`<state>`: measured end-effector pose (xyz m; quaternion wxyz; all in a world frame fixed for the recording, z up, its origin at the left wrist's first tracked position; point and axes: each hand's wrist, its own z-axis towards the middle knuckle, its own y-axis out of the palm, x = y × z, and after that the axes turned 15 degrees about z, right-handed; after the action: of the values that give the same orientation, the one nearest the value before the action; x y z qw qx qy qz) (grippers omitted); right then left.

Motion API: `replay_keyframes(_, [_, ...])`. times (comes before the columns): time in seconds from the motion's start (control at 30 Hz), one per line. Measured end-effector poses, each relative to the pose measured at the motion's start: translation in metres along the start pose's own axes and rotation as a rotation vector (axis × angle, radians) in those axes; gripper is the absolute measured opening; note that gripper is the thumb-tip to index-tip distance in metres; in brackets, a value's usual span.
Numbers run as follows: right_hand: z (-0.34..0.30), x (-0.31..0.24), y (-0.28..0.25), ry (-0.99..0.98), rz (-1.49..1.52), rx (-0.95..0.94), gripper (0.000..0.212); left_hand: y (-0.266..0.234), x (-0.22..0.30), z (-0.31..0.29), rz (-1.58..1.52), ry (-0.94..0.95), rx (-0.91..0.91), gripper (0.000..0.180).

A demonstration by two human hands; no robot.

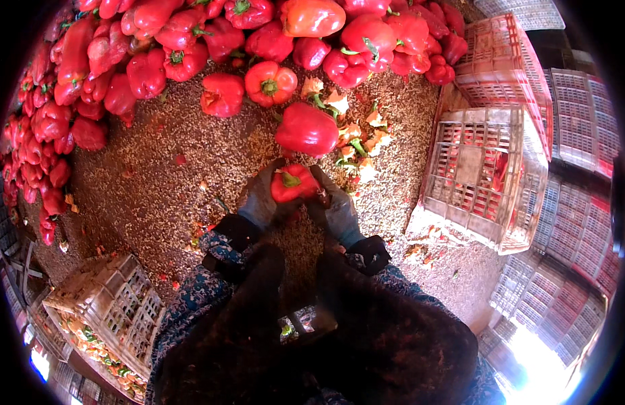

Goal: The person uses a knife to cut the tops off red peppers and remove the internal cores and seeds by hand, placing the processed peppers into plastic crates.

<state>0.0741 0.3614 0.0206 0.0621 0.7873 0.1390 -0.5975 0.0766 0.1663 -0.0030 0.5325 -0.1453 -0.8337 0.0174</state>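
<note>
Between my two gloved hands is a red bell pepper, its green stem facing up. My left hand closes round its left side. My right hand grips the right side, with dark fingertips against the skin; whether a small tool is in those fingers I cannot make out. Just beyond the hands, a larger red bell pepper lies on a floor strewn with pale seeds. Beside it on the right are several cut-out pepper cores with green stems.
A big heap of red peppers spreads across the far side and left. Slatted plastic crates stand at the right, with stacked crates behind. At the lower left, a tilted crate has pepper scraps at its opening.
</note>
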Motion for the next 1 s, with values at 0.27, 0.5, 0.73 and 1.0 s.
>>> replay_keyframes(0.27, [0.026, 0.024, -0.040, 0.079, -0.103, 0.027, 0.051, -0.022, 0.001, -0.030, 0.082, 0.016, -0.238, 0.089])
replay_keyframes(0.5, [0.029, 0.007, -0.052, 0.204, 0.150, -0.030, 0.018, -0.027, 0.010, -0.038, -0.452, -0.057, -0.160, 0.099])
replay_keyframes(0.73, [0.010, -0.024, -0.061, 0.316, 0.343, 0.130, 0.010, -0.029, 0.018, -0.035, -0.678, 0.205, -0.459, 0.044])
replay_keyframes(1.0, [0.010, -0.070, -0.048, 0.511, 0.356, 0.207, 0.021, -0.054, 0.036, -0.033, 0.368, 0.122, 0.273, 0.082])
